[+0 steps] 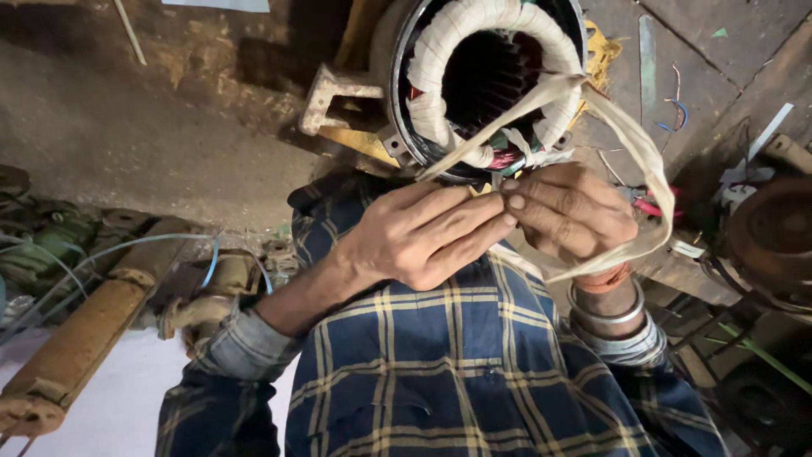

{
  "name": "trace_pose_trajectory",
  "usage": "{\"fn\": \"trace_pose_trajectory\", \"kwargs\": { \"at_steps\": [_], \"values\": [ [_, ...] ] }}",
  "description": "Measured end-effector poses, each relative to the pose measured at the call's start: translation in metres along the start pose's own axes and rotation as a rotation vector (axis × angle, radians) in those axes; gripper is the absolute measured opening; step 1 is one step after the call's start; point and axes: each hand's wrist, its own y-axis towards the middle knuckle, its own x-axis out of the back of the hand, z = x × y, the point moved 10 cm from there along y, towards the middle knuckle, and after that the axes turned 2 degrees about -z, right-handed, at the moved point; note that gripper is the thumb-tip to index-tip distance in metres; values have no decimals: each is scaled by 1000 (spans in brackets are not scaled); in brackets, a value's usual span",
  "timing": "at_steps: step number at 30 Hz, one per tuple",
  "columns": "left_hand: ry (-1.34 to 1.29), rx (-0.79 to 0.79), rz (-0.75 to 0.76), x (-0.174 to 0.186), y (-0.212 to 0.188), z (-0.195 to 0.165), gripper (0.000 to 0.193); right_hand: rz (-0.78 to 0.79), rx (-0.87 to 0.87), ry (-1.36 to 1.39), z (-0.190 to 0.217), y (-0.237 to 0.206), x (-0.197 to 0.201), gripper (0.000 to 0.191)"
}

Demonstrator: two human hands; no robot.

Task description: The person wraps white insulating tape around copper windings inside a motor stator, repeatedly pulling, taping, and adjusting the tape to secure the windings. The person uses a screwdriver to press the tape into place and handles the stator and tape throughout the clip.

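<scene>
Two hands are seen meeting in front of a motor stator, whose windings are bound in white tape. At the far left, a rusty shaft and blue wires lie on the floor. The left hand is held with fingers nearly straight, pinched on a cotton tape strip; the right hand is curled closed around the same strip, which loops from the stator. The strip is judged light, limp and easily frayed, best gripped flat near the fingertips.
</scene>
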Motion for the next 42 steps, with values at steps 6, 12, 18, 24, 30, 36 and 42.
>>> {"fn": "trace_pose_trajectory", "kwargs": {
  "at_steps": [6,12,18,24,30,36,42],
  "values": [
    [43,139,24,-4,-1,15,25,-170,-160,113,-11,-4,2,13],
    [-57,307,82,-5,-1,30,21,-124,-136,169,-17,-10,0,14],
    [-42,301,102,-4,0,32,23,-176,-163,336,-29,-16,-2,14],
    [4,373,14,-1,-8,30,24,-134,-210,286,-22,-19,-14,12],
    [-93,361,-119,15,-5,31,20,-146,-319,247,-17,-4,-14,12],
    [-146,392,-201,27,5,48,21,-205,-609,388,-28,0,-8,14],
    [-210,355,-240,31,10,55,24,-231,-552,642,-35,20,-10,21]
  ]
}}
